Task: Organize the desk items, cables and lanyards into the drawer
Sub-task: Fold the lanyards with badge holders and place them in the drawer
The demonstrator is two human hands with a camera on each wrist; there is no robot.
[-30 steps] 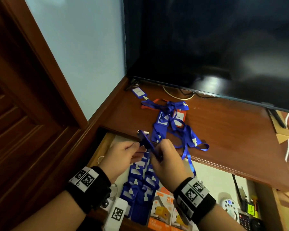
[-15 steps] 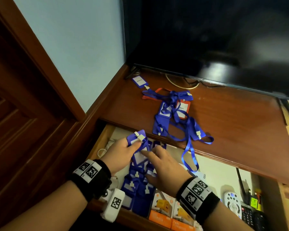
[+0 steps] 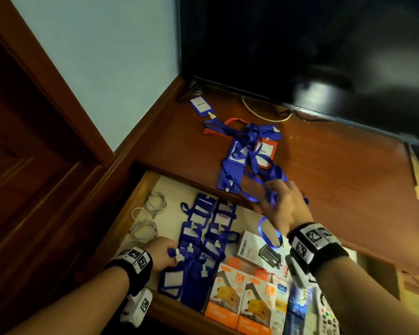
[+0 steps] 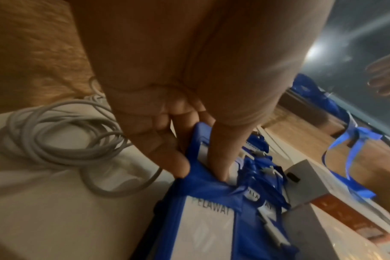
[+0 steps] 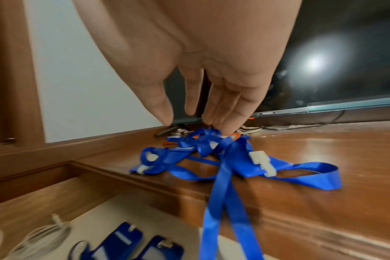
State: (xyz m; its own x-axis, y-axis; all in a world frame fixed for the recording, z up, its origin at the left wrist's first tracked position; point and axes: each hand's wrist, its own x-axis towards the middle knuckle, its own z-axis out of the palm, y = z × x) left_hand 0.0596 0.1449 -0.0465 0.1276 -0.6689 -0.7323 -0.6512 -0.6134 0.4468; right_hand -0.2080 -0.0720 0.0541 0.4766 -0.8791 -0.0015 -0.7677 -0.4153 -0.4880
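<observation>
The drawer [image 3: 170, 209] is open, with rows of blue badge holders [image 3: 205, 235] on its floor and grey coiled cables [image 3: 144, 220] at its left. My left hand [image 3: 172, 256] is low at the front left of the rows. Its thumb and fingers [image 4: 183, 165] pinch the top edge of one blue badge holder [image 4: 208, 221]. A tangle of blue lanyards [image 3: 248, 153] with badge holders lies on the desk top [image 3: 336, 180], one strap hanging into the drawer. My right hand [image 5: 191, 123] hovers over the lanyards [image 5: 225, 158], fingers straight and holding nothing.
A dark TV screen [image 3: 300, 44] stands at the back of the desk, with a cable [image 3: 259, 113] under it. Orange boxes [image 3: 230, 296] and a white box [image 3: 261, 255] fill the drawer's front right. A remote [image 3: 325, 315] lies beside them. The wall is on the left.
Both hands were holding a badge holder over the drawer. The right hand has let go and moved up to the lanyards on the desk. The left hand has dropped toward the drawer's front left.
</observation>
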